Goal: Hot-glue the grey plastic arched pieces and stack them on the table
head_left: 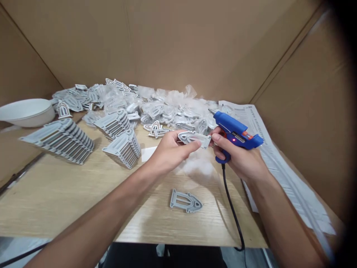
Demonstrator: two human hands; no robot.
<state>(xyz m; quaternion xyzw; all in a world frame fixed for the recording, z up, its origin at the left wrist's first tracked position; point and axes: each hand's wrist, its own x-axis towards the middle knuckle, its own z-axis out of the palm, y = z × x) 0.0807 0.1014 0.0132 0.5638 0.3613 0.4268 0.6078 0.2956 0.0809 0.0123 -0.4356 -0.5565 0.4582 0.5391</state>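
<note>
My left hand (175,149) is closed on a grey arch-shaped frame piece (195,138), its thumb lying across the near side. My right hand (237,156) grips a blue hot glue gun (232,128) by its handle. The gun's nozzle points up and to the left, apart from the piece, and a small red light glows on its side. The right thumb and fingertips are close to the right end of the held piece; whether they touch it I cannot tell. A second grey arch piece (186,201) lies flat on the table below my hands.
Stacks of grey arch pieces (65,141) stand on the left, by a white bowl (28,112). Bagged and loose pieces (167,108) heap along the back cardboard wall (178,44). Printed paper sheets (292,186) cover the right side. The gun's black cord (231,204) hangs over the front edge.
</note>
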